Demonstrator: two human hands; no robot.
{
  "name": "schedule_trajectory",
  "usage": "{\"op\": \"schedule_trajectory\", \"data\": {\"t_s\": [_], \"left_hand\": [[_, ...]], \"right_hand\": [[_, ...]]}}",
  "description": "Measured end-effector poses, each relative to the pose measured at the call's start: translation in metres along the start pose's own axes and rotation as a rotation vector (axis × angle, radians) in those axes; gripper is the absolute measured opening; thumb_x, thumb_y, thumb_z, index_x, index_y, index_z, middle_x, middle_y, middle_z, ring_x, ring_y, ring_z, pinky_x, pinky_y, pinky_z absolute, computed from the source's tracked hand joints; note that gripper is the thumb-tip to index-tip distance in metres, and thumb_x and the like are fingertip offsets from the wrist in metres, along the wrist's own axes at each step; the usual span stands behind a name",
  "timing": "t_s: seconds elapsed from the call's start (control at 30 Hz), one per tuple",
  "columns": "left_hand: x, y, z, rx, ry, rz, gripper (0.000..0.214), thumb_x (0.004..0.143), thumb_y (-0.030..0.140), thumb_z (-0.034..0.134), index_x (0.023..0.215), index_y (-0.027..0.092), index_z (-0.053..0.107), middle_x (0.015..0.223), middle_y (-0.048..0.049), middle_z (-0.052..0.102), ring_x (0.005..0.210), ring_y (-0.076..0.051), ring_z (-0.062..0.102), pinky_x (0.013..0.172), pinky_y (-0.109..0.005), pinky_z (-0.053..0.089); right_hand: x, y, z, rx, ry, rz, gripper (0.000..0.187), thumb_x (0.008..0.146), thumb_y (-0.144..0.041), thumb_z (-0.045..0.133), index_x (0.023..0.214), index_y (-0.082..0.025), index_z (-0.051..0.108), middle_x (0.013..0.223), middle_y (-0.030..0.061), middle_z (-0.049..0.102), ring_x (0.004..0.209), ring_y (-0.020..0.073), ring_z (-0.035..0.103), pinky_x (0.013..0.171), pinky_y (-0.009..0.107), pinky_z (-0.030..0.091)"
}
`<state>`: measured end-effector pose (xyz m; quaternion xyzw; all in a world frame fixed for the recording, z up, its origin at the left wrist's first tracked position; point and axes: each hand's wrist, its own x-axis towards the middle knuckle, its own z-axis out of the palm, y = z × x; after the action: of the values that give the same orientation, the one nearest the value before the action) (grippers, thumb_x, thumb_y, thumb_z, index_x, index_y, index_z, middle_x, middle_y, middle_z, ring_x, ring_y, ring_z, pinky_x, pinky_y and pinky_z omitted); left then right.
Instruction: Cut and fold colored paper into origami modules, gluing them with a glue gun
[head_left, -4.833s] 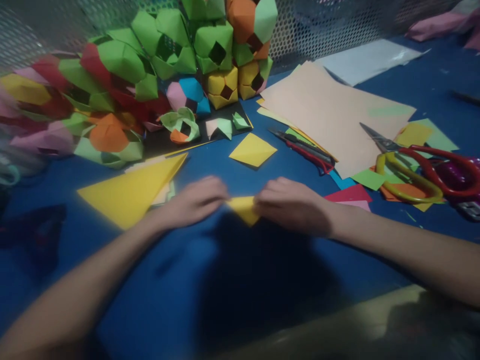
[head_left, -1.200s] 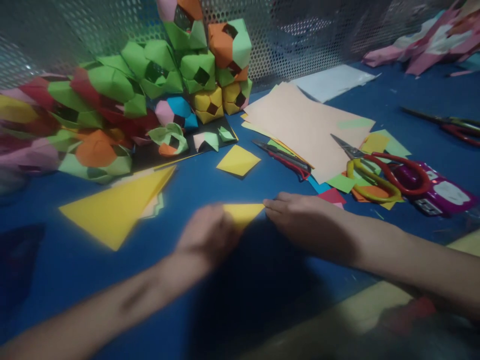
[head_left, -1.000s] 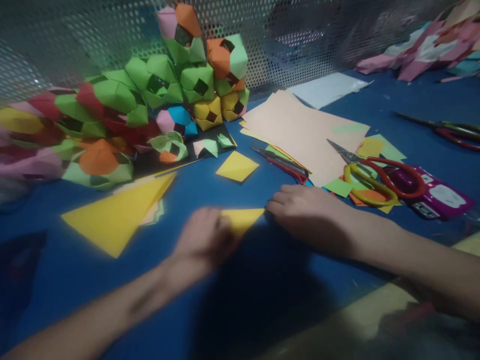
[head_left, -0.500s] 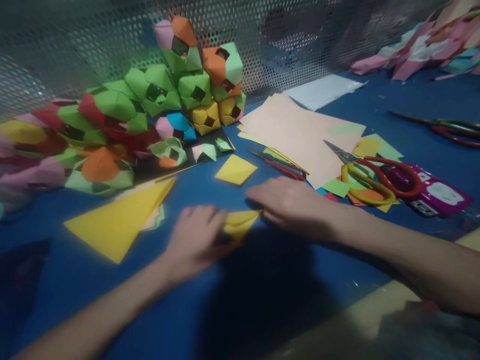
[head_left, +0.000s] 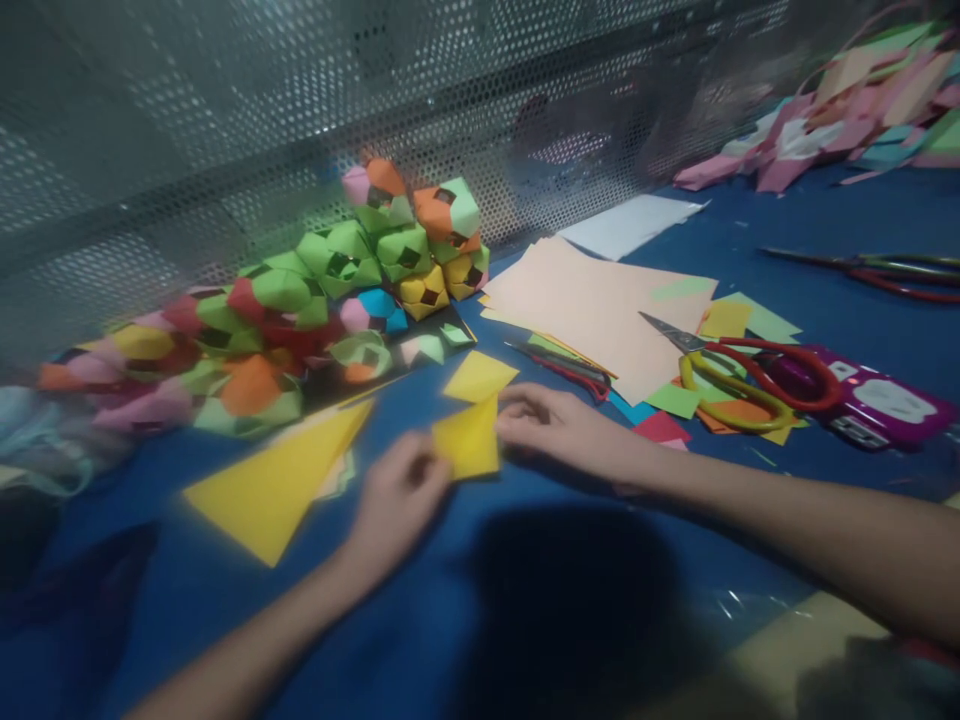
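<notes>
A small yellow square of paper (head_left: 469,442) is held up between my two hands. My left hand (head_left: 405,485) pinches its left edge with thumb and fingers. On the opposite side my right hand (head_left: 544,425) has its curled fingers at the paper's right edge. Just behind lies another small yellow paper square (head_left: 480,376), flat on the blue table (head_left: 360,640). Left of my left hand rests a larger folded yellow sheet (head_left: 281,490), with pale papers partly hidden under it.
Folded paper balls (head_left: 337,258) are piled along a perforated metal panel (head_left: 247,130). Peach sheets (head_left: 592,300) lie behind my right hand, with small dark scissors (head_left: 562,368) beside them. Red-and-yellow-handled scissors (head_left: 739,380) rest by a purple packet (head_left: 885,395). More scissors (head_left: 877,268) lie far right.
The yellow paper, folded and pressed low on the table before, is now lifted and shows a flatter square face. My right hand's fingers have come in to its edge. The camera view has shifted.
</notes>
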<state>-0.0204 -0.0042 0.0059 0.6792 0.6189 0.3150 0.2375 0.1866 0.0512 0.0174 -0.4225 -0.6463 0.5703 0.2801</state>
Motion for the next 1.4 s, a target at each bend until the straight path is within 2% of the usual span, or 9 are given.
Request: {"op": "schedule_trajectory", "data": {"t_s": [0.13,0.27,0.5,0.67,0.77,0.9,1.0,1.17,1.4], "left_hand": [[-0.006,0.008,0.002,-0.204,-0.097,-0.195,0.018,0.08,0.028,0.053,0.067,0.02,0.045,0.056,0.0031,0.056,0.056,-0.012,0.053,0.057,-0.024,0.042],[-0.01,0.01,0.004,-0.41,-0.157,-0.353,0.014,0.08,0.029,0.056,0.075,0.018,0.049,0.055,0.0019,0.061,0.053,-0.013,0.056,0.054,-0.024,0.042],[-0.005,0.002,0.01,-0.772,-0.12,-0.431,0.026,0.076,0.038,0.065,0.085,0.018,0.052,0.062,0.0046,0.057,0.044,-0.008,0.048,0.044,-0.02,0.039],[-0.005,0.003,0.012,-0.782,-0.119,-0.422,0.022,0.077,0.036,0.065,0.082,0.018,0.052,0.064,0.0029,0.059,0.049,-0.01,0.053,0.048,-0.023,0.043],[-0.005,0.002,0.012,-0.687,-0.081,-0.372,0.021,0.076,0.034,0.064,0.087,0.018,0.055,0.074,0.0006,0.062,0.061,-0.012,0.059,0.057,-0.024,0.046],[-0.003,0.001,0.01,-0.351,-0.015,-0.206,0.014,0.078,0.028,0.062,0.087,0.018,0.057,0.083,-0.0004,0.062,0.075,-0.012,0.058,0.067,-0.024,0.046],[-0.002,-0.001,0.011,-0.156,-0.057,-0.069,0.011,0.078,0.021,0.058,0.089,0.019,0.057,0.085,-0.0001,0.061,0.079,-0.013,0.058,0.073,-0.026,0.047],[-0.003,-0.007,0.015,-0.098,-0.142,0.073,0.027,0.078,0.017,0.056,0.105,0.02,0.053,0.102,-0.0033,0.062,0.092,-0.014,0.061,0.081,-0.028,0.049],[-0.005,-0.011,0.013,0.047,-0.246,0.267,0.037,0.085,0.014,0.047,0.122,0.021,0.044,0.104,-0.0062,0.064,0.097,-0.016,0.063,0.083,-0.03,0.049]], "right_hand": [[-0.001,-0.002,0.006,0.072,0.027,0.07,0.039,0.074,-0.018,0.061,0.112,-0.012,0.055,0.081,0.0008,0.058,0.07,0.0113,0.056,0.064,0.025,0.046],[-0.001,-0.003,0.005,0.045,0.026,0.086,0.039,0.07,-0.01,0.056,0.109,-0.013,0.058,0.081,0.0009,0.059,0.071,0.0118,0.055,0.065,0.024,0.045],[-0.003,0.0,0.008,0.121,-0.12,0.056,0.039,0.071,-0.007,0.052,0.11,-0.012,0.057,0.09,0.0048,0.065,0.082,0.0151,0.062,0.076,0.029,0.048],[-0.002,0.002,0.008,0.028,-0.054,0.011,0.033,0.076,-0.017,0.057,0.108,-0.011,0.057,0.1,0.0077,0.067,0.091,0.0168,0.063,0.079,0.03,0.049],[-0.003,0.004,0.008,-0.044,-0.082,-0.074,0.029,0.078,-0.014,0.053,0.106,-0.013,0.06,0.101,0.0071,0.068,0.091,0.0171,0.064,0.079,0.03,0.049],[-0.005,0.009,0.007,-0.306,-0.061,-0.196,0.037,0.076,-0.01,0.051,0.112,-0.013,0.059,0.109,0.0099,0.068,0.096,0.0201,0.064,0.081,0.031,0.048],[-0.003,0.016,0.007,-0.47,-0.096,-0.264,0.045,0.075,-0.01,0.051,0.121,-0.012,0.056,0.119,0.0131,0.064,0.108,0.0242,0.059,0.09,0.036,0.045],[0.0,0.024,0.009,-0.614,-0.138,-0.243,0.057,0.074,-0.009,0.052,0.131,-0.011,0.049,0.128,0.0148,0.058,0.117,0.0277,0.053,0.096,0.042,0.04],[0.0,0.029,0.012,-0.666,-0.196,-0.372,0.055,0.076,-0.005,0.045,0.129,-0.019,0.05,0.102,0.0068,0.065,0.09,0.0203,0.055,0.08,0.033,0.039]]}}
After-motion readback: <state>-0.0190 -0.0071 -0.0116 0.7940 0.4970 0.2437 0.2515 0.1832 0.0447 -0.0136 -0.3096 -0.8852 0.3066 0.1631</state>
